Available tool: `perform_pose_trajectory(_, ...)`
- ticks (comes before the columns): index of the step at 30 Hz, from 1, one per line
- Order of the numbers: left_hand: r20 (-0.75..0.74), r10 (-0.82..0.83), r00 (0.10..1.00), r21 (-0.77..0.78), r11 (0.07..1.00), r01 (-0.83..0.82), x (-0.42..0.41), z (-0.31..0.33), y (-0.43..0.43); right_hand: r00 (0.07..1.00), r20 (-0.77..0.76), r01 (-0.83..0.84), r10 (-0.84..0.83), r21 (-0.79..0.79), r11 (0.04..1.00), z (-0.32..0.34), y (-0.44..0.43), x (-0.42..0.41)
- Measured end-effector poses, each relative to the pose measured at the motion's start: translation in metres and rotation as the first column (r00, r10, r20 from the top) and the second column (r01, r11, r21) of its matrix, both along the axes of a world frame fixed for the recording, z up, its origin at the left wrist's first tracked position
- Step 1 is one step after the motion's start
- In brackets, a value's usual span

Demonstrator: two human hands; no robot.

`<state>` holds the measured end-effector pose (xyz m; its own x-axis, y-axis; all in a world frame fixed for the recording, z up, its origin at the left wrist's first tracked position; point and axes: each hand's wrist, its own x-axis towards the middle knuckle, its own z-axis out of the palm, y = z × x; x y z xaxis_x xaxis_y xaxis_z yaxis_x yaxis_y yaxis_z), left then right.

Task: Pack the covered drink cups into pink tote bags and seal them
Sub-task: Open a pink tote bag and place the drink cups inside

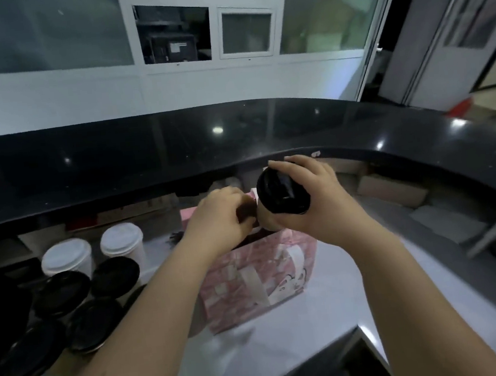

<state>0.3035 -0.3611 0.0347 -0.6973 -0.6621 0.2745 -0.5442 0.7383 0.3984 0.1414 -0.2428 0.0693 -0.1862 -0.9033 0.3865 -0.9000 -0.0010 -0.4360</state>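
A glossy black curved ledge sweeps across the view above a lower white bench. On the bench, near its middle, a pink patterned tote bag with a pale strap handle stands upright, mouth open to the top. The inside of the mouth is dark, and what it holds cannot be made out. To the left of the bag a cluster of covered cups stands upright. At the back are two white paper cups with white domed lids. In front of them are at least four cups with flat black lids, packed close together. Just above the bag's far rim is the tan paper cup with a black lid. It is tilted, so its long axis leans: the lid faces up and toward the camera, and the base points down at the open mouth (not yet inside it). The right hand grips this cup from the right, fingers wrapped over the far edge of the lid and the thumb side against the body. The left hand sits at the bag's top edge, just left of the cup, with its fingers curled. Something dark brown shows between them, too blurred to tell whether they pinch the bag itself.
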Motion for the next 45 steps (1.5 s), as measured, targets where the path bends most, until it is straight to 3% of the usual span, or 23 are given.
perform_pose_trajectory(2,0.054,0.011,0.999,0.050,0.999,-0.013,-0.012,-0.003,-0.003,0.998,0.047,0.035,-0.036,0.022,0.999,-0.010,-0.007,-0.006)
perform_pose_trajectory(7,0.242,-0.042,0.969,-0.024,0.998,0.049,-0.024,-0.013,-0.011,0.987,0.107,0.115,-0.120,0.053,0.992,-0.027,-0.010,-0.025)
perform_pose_trajectory(13,0.326,-0.078,0.942,-0.042,0.994,0.097,-0.021,-0.026,-0.015,0.976,-0.031,0.217,-0.215,0.071,0.974,-0.023,-0.006,-0.034)
perform_pose_trajectory(20,0.489,-0.137,0.861,0.062,0.990,0.123,-0.017,-0.036,-0.017,0.935,-0.350,0.121,-0.056,0.167,0.978,-0.022,-0.025,-0.010)
perform_pose_trajectory(22,0.531,-0.135,0.836,0.071,0.991,0.115,-0.013,-0.038,-0.018,0.925,-0.378,0.121,-0.034,0.209,0.970,-0.027,-0.026,-0.007)
perform_pose_trajectory(27,0.517,-0.131,0.846,0.075,0.991,0.107,-0.002,-0.041,-0.015,0.911,-0.410,0.162,-0.050,0.243,0.956,-0.037,-0.018,-0.013)
perform_pose_trajectory(33,0.523,-0.150,0.839,0.054,0.988,0.142,0.003,-0.045,-0.007,0.809,-0.587,0.178,0.040,0.309,0.934,-0.043,-0.026,0.000)
perform_pose_trajectory(39,0.519,-0.142,0.843,0.019,0.988,0.154,0.006,-0.056,0.001,0.822,-0.557,0.195,0.116,0.468,0.862,-0.064,-0.020,0.008)
perform_pose_trajectory(45,0.483,-0.132,0.866,0.023,0.990,0.138,0.007,-0.058,0.007,0.859,-0.511,0.266,0.026,0.490,0.830,-0.079,-0.027,0.004)
